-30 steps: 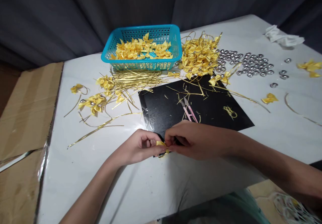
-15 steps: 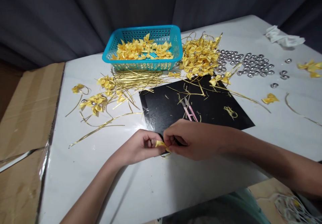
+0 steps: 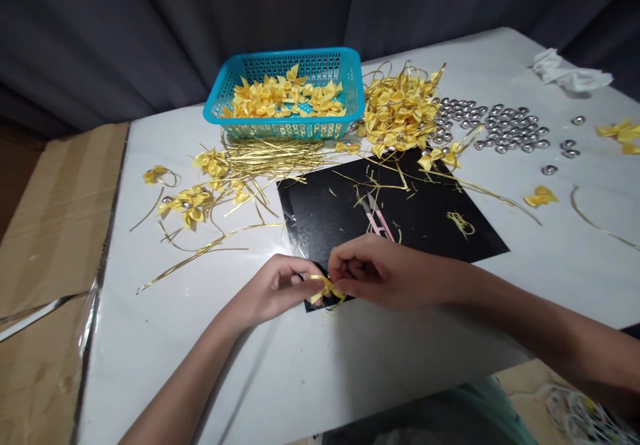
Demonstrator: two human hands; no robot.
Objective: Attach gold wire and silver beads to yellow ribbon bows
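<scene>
A yellow ribbon bow [image 3: 327, 288] is pinched between my two hands over the near corner of the black mat [image 3: 425, 212]. My left hand [image 3: 283, 288] grips its left side with thumb and fingers. On the bow's right side, my right hand [image 3: 373, 272] has its thumb and index finger closed. A thin gold cord loop hangs just below the bow. Pink-handled thread snips [image 3: 377, 218] lie on the mat beyond my right hand, among short gold cord scraps.
A blue basket [image 3: 290, 121] of yellow bows stands at the back. Before it lies a bundle of gold cords [image 3: 275, 156]. To its right are piled finished-looking bows [image 3: 397, 112] and silver beads [image 3: 515, 128]. More bows [image 3: 193, 205] lie left; a white cloth [image 3: 570, 75] lies far right.
My right hand has shifted slightly right, and the fingers of both hands have loosened around the bow. More of the bow shows between them now.
</scene>
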